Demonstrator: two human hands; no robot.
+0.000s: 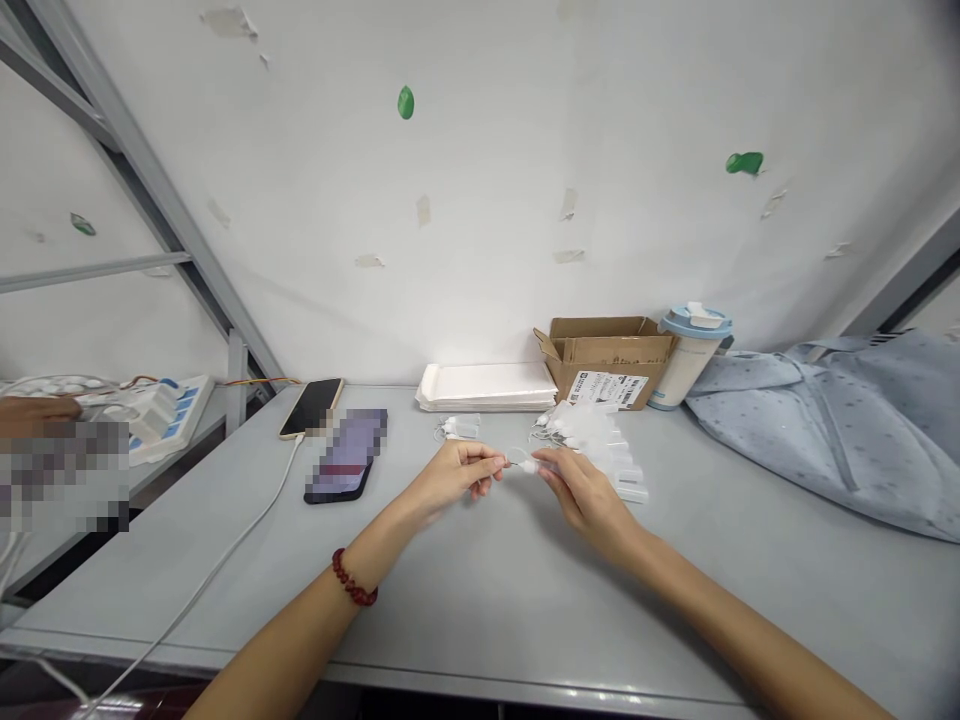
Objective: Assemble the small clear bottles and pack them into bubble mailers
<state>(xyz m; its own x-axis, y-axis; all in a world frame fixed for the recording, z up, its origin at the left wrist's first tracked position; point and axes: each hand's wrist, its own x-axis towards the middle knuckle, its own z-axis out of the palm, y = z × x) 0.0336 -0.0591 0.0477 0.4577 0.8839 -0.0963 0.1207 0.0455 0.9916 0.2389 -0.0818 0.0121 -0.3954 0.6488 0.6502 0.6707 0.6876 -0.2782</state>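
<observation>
Above the table's middle, my right hand (585, 492) is closed, its fingertips pinching a small white-capped plastic tube (528, 466). My left hand (457, 474) is closed too, thumb and forefinger pinching the thin end of a fine cord loop (517, 452) that arcs over to the tube's cap. Most of the held tube is hidden behind my right fingers. Beyond and beside that hand lies a cluster of similar clear tubes (600, 440) with white caps and fine loops. A smaller group of tubes (461, 427) lies behind my left hand.
White padded envelopes (487, 385) lie stacked against the wall, with an open cardboard box (611, 360) and lidded cup (690, 355) alongside. Grey-blue patterned fabric (825, 430) covers the right. Two phones (311, 408) lie left, one cabled. Another person's hand (37, 412) is far left.
</observation>
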